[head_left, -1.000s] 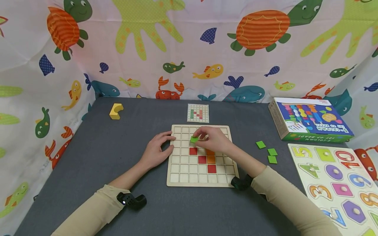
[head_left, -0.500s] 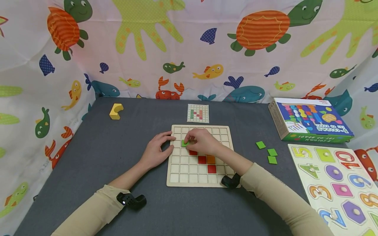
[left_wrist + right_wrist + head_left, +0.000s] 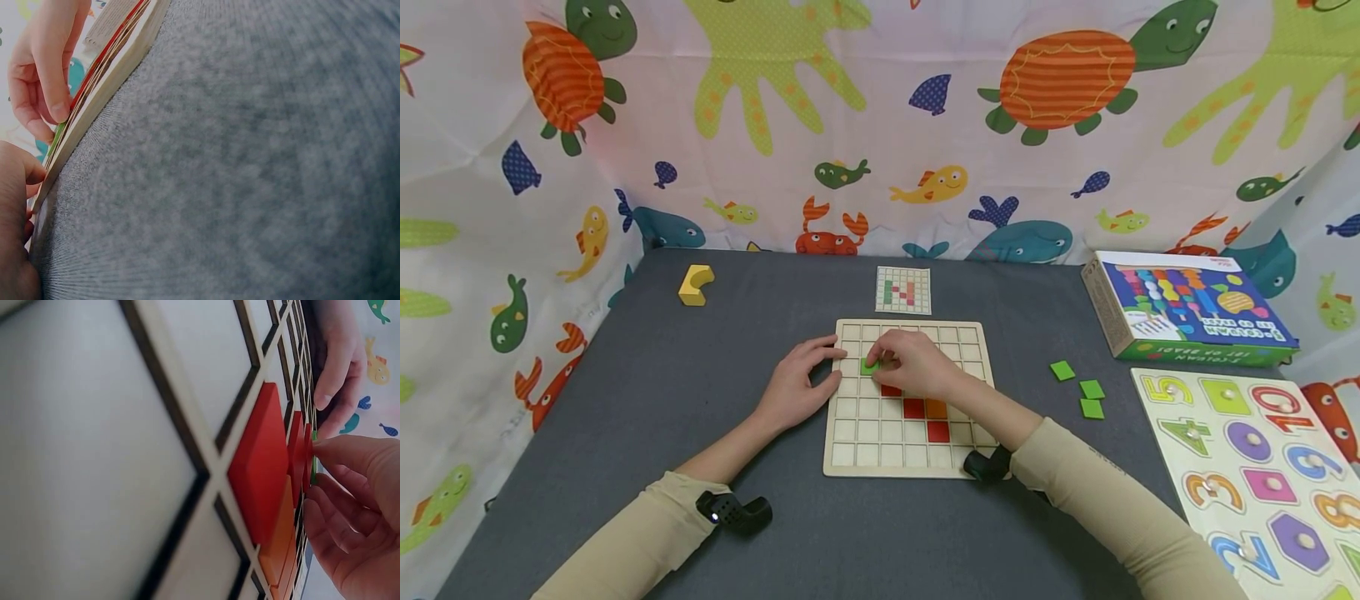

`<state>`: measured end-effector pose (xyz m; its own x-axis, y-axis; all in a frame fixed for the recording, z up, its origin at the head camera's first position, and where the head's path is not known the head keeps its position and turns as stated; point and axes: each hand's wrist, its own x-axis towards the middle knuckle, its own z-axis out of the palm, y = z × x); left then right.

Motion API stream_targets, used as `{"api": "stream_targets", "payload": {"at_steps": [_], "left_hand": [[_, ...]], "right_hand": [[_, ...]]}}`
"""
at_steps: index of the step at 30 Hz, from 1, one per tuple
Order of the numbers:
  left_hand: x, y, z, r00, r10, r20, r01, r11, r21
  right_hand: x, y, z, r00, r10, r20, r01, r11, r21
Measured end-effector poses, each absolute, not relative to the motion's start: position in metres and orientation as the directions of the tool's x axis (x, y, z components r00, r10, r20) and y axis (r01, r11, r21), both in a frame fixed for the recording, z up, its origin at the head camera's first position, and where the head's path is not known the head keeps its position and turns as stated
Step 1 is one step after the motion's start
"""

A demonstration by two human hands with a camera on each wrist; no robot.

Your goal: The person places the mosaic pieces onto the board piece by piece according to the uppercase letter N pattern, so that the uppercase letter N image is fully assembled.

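A wooden grid board [image 3: 861, 454] lies on the dark tabletop. My right hand [image 3: 916, 363] pinches a green square tile [image 3: 868, 367] between thumb and fingertips at a cell near the board's left side; in the right wrist view the fingertips touch this green tile [image 3: 314, 470]. Red tiles [image 3: 937, 431] run in a diagonal line on the board, beside an orange tile [image 3: 936, 408]. The right hand hides part of the middle cells. My left hand [image 3: 801, 382] rests on the board's left edge with fingers and thumb spread.
Several loose items lie around: three green tiles [image 3: 1092, 389] right of the board, a small pattern card [image 3: 903, 290] behind it, a yellow block [image 3: 696, 285] at the back left. A colourful box [image 3: 1195, 308] and a number puzzle board [image 3: 1251, 483] occupy the right side.
My right hand has moved left over the board with the green tile and lowered it to a cell above the leftmost red tile, then held there. The left hand has stayed put.
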<state>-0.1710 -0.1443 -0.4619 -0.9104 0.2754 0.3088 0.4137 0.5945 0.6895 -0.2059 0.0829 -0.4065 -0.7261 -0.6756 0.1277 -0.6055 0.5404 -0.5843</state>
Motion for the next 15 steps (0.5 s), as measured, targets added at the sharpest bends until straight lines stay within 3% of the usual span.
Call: {"api": "stream_targets", "payload": {"at_steps": [6, 15], "left_hand": [[-0.171, -0.144, -0.462, -0.908, 0.276, 0.316, 0.42, 0.591, 0.689], [-0.17, -0.144, -0.461, -0.91, 0.274, 0.312, 0.415, 0.594, 0.689]], "right_hand": [[-0.205, 0.086, -0.406, -0.73, -0.674, 0.113, -0.59, 0.538, -0.602], [-0.203, 0.106, -0.403, -0.793, -0.608, 0.042, -0.451, 0.539, -0.712]]}}
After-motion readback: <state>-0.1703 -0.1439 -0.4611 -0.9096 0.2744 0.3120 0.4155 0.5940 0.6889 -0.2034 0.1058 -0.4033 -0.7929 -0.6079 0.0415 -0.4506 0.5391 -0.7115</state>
